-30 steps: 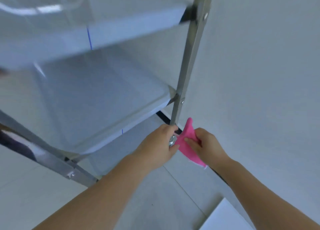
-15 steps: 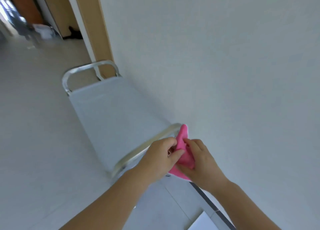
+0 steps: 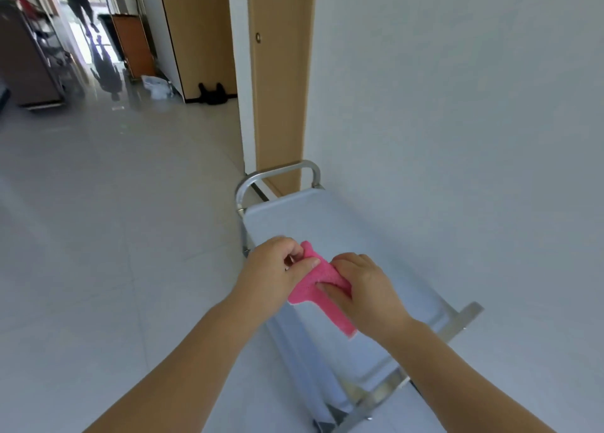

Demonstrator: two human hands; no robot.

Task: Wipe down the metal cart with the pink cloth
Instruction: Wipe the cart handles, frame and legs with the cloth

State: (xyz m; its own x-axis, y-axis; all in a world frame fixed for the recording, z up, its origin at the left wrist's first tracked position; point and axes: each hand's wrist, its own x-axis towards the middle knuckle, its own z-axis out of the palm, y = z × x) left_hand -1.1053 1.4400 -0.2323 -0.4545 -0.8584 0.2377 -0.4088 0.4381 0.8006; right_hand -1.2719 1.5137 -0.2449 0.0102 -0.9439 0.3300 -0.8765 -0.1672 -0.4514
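**Cloth bunched in the air, not yet flat on the cart**

Your left hand (image 3: 276, 271) pinched the upper end of the pink cloth (image 3: 318, 284) above the metal cart (image 3: 327, 217), a narrow grip of thumb and fingers. Your right hand (image 3: 366, 289) closed around the cloth's middle. The lower end hung free. The risk, I think, was this: a crumpled cloth would touch little of the shelf, and a loose pinch could drop it to the floor (image 3: 114, 220).

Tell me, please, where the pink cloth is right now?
In the head view the pink cloth sits low in the centre, pinched between the left hand and the right hand, above the metal cart beside the white wall.
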